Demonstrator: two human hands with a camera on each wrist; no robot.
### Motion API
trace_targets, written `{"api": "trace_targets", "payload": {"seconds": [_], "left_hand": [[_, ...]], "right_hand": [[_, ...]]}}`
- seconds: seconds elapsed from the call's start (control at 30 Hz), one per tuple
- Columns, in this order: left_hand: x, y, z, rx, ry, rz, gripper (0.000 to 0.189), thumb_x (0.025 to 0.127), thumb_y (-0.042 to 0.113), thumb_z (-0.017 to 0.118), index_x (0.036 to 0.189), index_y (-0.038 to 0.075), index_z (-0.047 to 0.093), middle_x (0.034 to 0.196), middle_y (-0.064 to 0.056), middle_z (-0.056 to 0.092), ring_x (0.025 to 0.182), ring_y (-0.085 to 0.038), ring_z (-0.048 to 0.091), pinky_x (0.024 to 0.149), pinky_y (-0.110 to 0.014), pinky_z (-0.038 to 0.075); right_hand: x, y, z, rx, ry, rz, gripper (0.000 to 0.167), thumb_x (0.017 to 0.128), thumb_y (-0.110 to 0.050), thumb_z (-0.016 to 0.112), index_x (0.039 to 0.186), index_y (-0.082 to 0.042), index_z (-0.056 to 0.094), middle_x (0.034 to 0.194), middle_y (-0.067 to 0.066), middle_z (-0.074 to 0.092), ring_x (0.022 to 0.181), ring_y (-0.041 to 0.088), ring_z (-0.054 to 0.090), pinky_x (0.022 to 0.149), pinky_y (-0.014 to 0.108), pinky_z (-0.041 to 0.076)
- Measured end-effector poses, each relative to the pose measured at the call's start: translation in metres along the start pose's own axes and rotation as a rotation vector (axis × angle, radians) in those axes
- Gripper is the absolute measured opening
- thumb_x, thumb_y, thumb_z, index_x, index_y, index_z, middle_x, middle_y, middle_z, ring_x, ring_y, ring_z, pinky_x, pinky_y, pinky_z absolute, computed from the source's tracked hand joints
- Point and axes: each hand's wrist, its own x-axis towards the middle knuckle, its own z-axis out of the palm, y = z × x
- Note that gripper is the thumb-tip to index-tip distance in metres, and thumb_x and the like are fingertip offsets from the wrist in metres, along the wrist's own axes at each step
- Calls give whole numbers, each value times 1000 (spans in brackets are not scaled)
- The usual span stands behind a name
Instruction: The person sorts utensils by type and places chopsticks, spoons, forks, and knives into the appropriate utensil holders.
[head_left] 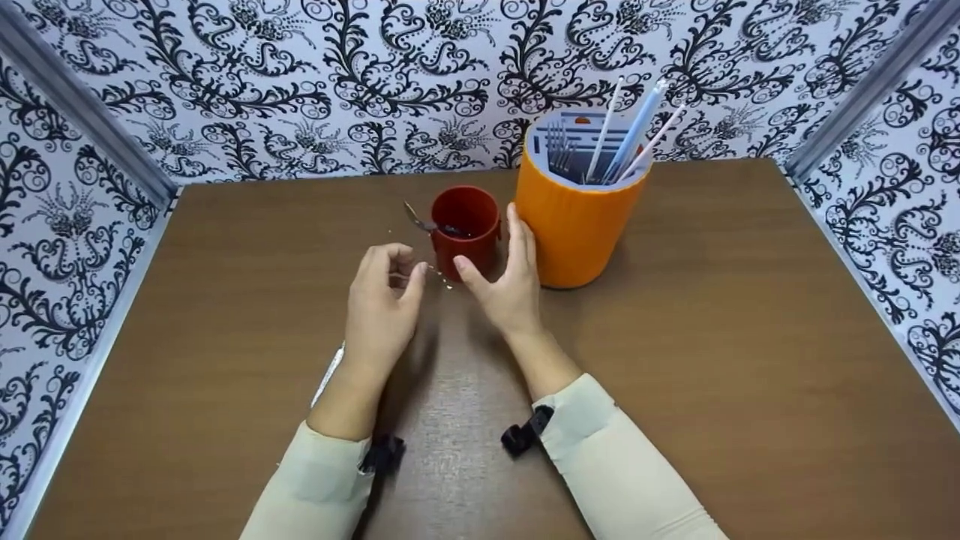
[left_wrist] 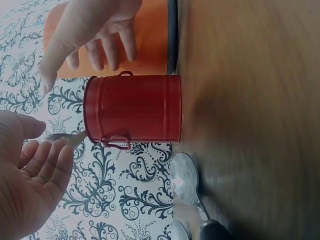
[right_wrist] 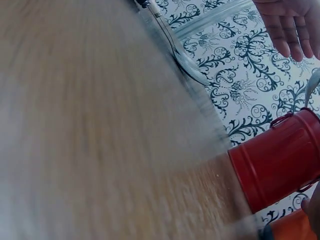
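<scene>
A red metal pail with small side handles stands upright on the table, something dark inside it. A spoon leans out over its left rim. My left hand hovers to the left in front of the pail, fingers loosely bent, holding nothing; in the left wrist view its palm shows bare. My right hand is spread at the pail's right side, thumb near the front wall and fingers between the pail and an orange utensil holder. At the right wrist view's edge, only a bit of this hand shows.
Forks and several pale-handled utensils stand in the orange holder. Spoons lie on the table left of the pail, mostly hidden by my left arm in the head view. Patterned walls enclose the wooden table.
</scene>
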Motion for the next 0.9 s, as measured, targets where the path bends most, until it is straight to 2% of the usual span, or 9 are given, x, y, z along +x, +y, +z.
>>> {"api": "trace_targets", "payload": {"seconds": [0.13, 0.37, 0.53, 0.73, 0.9], "left_hand": [[1, -2, 0, 8, 5, -13, 22, 97, 7, 72, 114, -2, 62, 104, -13, 63, 91, -21, 66, 81, -42, 62], [2, -5, -1, 29, -12, -35, 23, 97, 8, 72, 114, -2, 63, 104, -12, 64, 91, -20, 65, 81, -38, 61], [5, -9, -3, 32, -35, -77, 26, 97, 10, 73, 117, -2, 63, 106, -12, 63, 92, -20, 64, 85, -41, 60], [10, -9, -15, 113, -165, -193, 33, 97, 16, 73, 125, 1, 62, 114, -14, 64, 100, -24, 65, 91, -39, 59], [13, -11, -25, 188, -305, -281, 43, 98, 20, 72, 134, 0, 58, 121, -18, 63, 108, -30, 66, 97, -44, 57]], "right_hand": [[3, 4, 7, 62, -40, 68, 102, 86, -50, 76, 166, -14, 24, 169, 7, 33, 153, 22, 36, 127, 41, 32], [5, 8, 16, 102, -65, 179, 105, 85, -49, 78, 166, -14, 23, 171, 7, 29, 153, 24, 36, 128, 41, 31], [7, 10, 17, 145, -77, 227, 105, 84, -49, 80, 166, -15, 23, 171, 6, 29, 153, 24, 36, 128, 43, 31], [8, 14, 21, 166, -74, 238, 106, 84, -44, 81, 165, -8, 23, 170, 9, 32, 153, 27, 36, 128, 46, 29], [9, 20, 26, 159, -57, 227, 104, 83, -39, 83, 163, -5, 26, 168, 13, 35, 153, 28, 36, 129, 45, 27]]}}
